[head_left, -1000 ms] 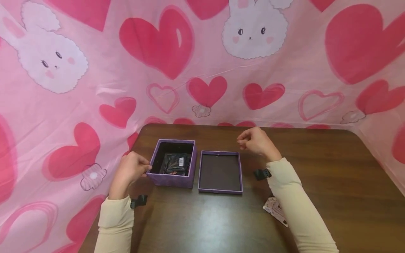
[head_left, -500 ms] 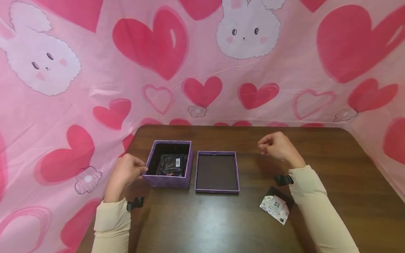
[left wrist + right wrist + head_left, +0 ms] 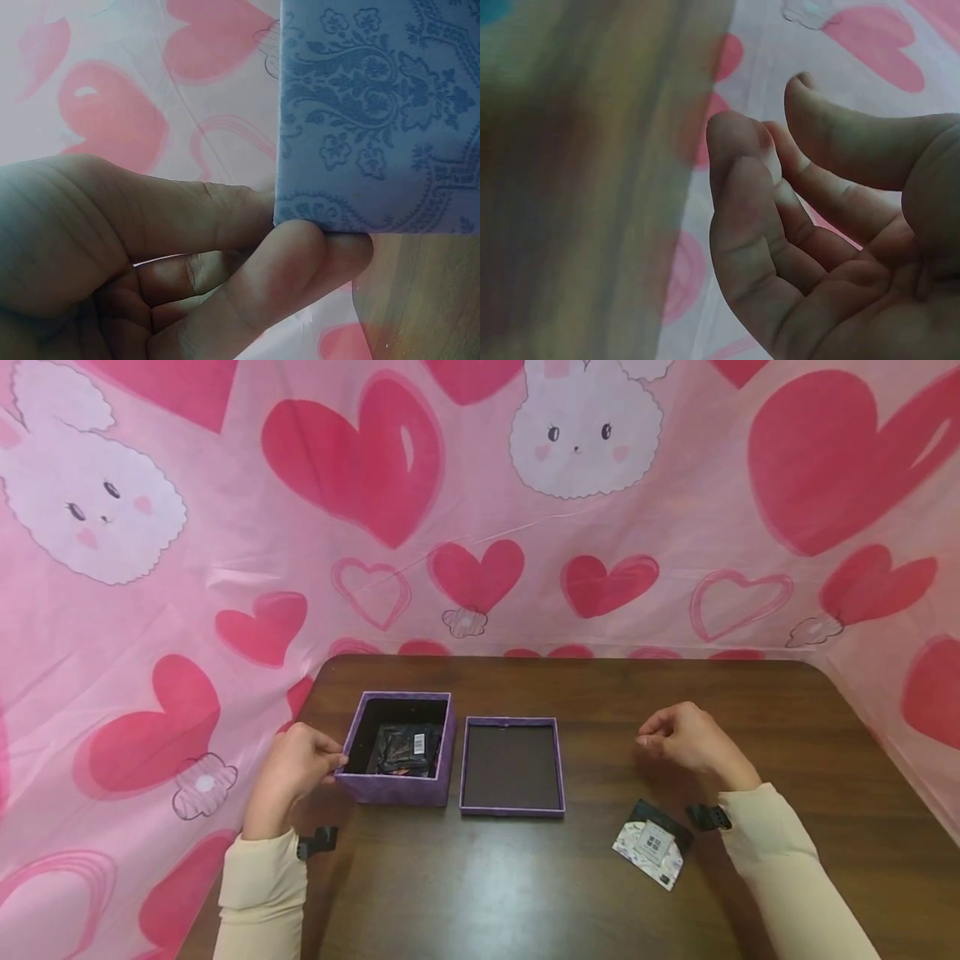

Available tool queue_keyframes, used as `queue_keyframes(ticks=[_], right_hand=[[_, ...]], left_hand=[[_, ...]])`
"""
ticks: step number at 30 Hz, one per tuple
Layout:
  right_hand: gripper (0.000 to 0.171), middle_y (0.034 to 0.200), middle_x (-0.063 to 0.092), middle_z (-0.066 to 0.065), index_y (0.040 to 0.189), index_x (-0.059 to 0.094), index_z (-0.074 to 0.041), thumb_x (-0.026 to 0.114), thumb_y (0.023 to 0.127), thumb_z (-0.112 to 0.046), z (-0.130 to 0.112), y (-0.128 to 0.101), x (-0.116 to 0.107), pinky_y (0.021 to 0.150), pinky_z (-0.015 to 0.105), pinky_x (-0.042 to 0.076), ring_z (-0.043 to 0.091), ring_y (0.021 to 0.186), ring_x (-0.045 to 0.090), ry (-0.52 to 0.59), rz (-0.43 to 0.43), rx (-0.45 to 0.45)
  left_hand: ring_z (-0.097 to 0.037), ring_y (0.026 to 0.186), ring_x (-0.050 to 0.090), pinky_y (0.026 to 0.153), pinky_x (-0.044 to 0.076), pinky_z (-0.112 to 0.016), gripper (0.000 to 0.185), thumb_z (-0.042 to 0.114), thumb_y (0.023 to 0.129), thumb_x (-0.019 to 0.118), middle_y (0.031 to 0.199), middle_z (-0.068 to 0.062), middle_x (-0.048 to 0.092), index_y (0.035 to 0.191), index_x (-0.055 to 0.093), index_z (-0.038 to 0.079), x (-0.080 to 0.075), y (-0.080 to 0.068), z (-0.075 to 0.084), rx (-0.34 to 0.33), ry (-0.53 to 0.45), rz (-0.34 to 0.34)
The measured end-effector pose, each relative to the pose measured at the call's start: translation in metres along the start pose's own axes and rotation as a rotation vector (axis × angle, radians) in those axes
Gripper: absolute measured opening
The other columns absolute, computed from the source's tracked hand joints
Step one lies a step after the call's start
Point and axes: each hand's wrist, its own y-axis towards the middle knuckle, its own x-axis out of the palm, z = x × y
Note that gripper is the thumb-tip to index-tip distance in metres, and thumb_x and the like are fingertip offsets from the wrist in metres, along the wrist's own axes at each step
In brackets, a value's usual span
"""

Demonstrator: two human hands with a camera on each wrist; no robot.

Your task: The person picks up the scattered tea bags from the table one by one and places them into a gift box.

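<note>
At the near left corner of an open purple box (image 3: 401, 791), my left hand (image 3: 296, 768) grips with thumb and fingertips. The left wrist view shows the box's patterned side (image 3: 375, 112) touching those fingertips. Inside the box lie flat black packets (image 3: 401, 747), one with a white barcode label. My right hand (image 3: 686, 739) hovers over the table to the right, fingers loosely curled. The right wrist view shows a gap between its thumb and fingers and nothing held. Below it lies a square packet (image 3: 651, 843) with a black end, a floral part and a pale label.
A shallow purple lid (image 3: 512, 768), dark inside, lies face up just right of the box. The brown wooden table (image 3: 480, 893) has rounded far corners. Pink cloth (image 3: 480, 510) with hearts and rabbits hangs behind and at both sides.
My right hand has moved right and nearer, from beyond the lid to past the floral packet. Its forearm no longer covers that packet. My left hand stays at the box corner.
</note>
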Motion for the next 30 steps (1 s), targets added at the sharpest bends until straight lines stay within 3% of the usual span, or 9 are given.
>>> queue_keyframes(ticks=[5, 13, 22, 30], right_hand=[[0.007, 0.075, 0.067, 0.001, 0.089, 0.075, -0.005, 0.080, 0.084, -0.009, 0.011, -0.006, 0.015, 0.061, 0.034, 0.048, 0.018, 0.069, 0.058, -0.008, -0.065, -0.025], [0.019, 0.072, 0.066, 0.001, 0.087, 0.074, -0.003, 0.088, 0.074, -0.005, 0.027, -0.014, 0.032, 0.061, 0.031, 0.050, 0.016, 0.067, 0.060, 0.071, -0.228, -0.046], [0.024, 0.062, 0.057, -0.005, 0.073, 0.071, -0.012, 0.093, 0.066, -0.007, 0.034, -0.017, 0.041, 0.062, 0.033, 0.042, 0.012, 0.061, 0.053, -0.044, -0.196, -0.079], [0.025, 0.062, 0.057, -0.009, 0.068, 0.068, -0.016, 0.089, 0.070, -0.003, 0.038, -0.020, 0.042, 0.055, 0.028, 0.043, 0.008, 0.059, 0.052, -0.056, -0.208, -0.174]], left_hand=[[-0.022, 0.057, 0.069, 0.052, 0.055, -0.031, 0.011, 0.000, 0.083, 0.078, 0.078, -0.017, 0.071, 0.090, 0.077, -0.008, -0.001, 0.001, 0.001, 0.000, 0.002, -0.005], [-0.023, 0.057, 0.070, 0.052, 0.055, -0.030, 0.010, 0.000, 0.083, 0.079, 0.079, -0.018, 0.072, 0.089, 0.077, -0.007, -0.002, 0.001, 0.003, -0.002, 0.011, 0.002], [-0.022, 0.056, 0.069, 0.051, 0.055, -0.031, 0.010, 0.000, 0.083, 0.079, 0.078, -0.018, 0.071, 0.089, 0.077, -0.008, -0.002, 0.003, 0.004, 0.005, 0.016, -0.009], [-0.025, 0.058, 0.070, 0.054, 0.057, -0.033, 0.012, 0.000, 0.084, 0.079, 0.079, -0.020, 0.071, 0.091, 0.076, -0.009, -0.002, 0.000, 0.005, -0.023, 0.009, -0.015]])
